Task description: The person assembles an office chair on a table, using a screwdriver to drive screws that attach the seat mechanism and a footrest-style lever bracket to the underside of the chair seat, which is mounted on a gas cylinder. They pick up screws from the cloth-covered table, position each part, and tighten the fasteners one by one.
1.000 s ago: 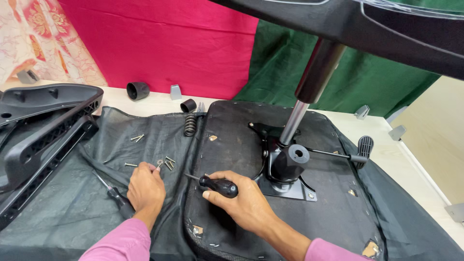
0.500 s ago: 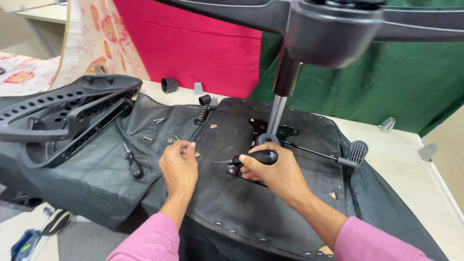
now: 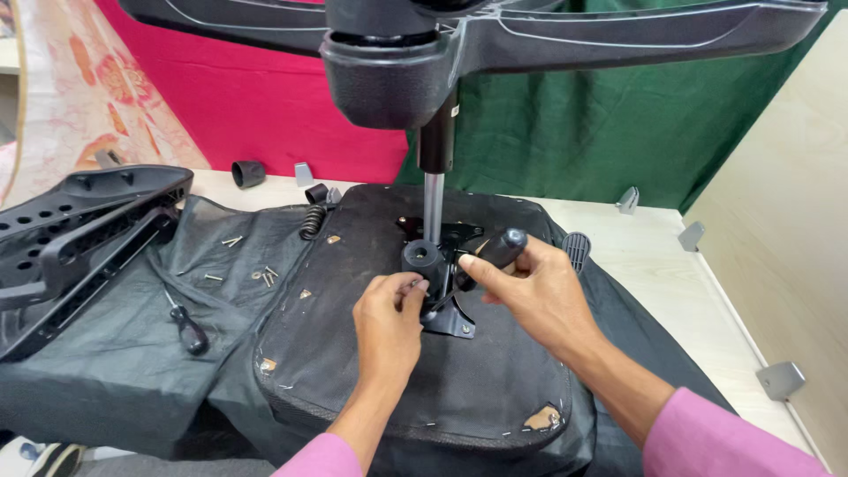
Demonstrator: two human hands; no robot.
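The upturned chair seat is lying beneath both hands. The right hand is gripping a black-handled screwdriver beside the seat's metal mechanism. The left hand is pinching a small screw at the screwdriver's tip.

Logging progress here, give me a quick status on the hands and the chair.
Right hand grips black-handled screwdriver. Left hand pinches a small screw at black metal seat bracket. Nothing in the way.

Black-handled screwdriver, tilted, tip down at the black metal mechanism plate, which sits bolted at the centre of the upturned seat underside; small screw held at the plate's left edge.
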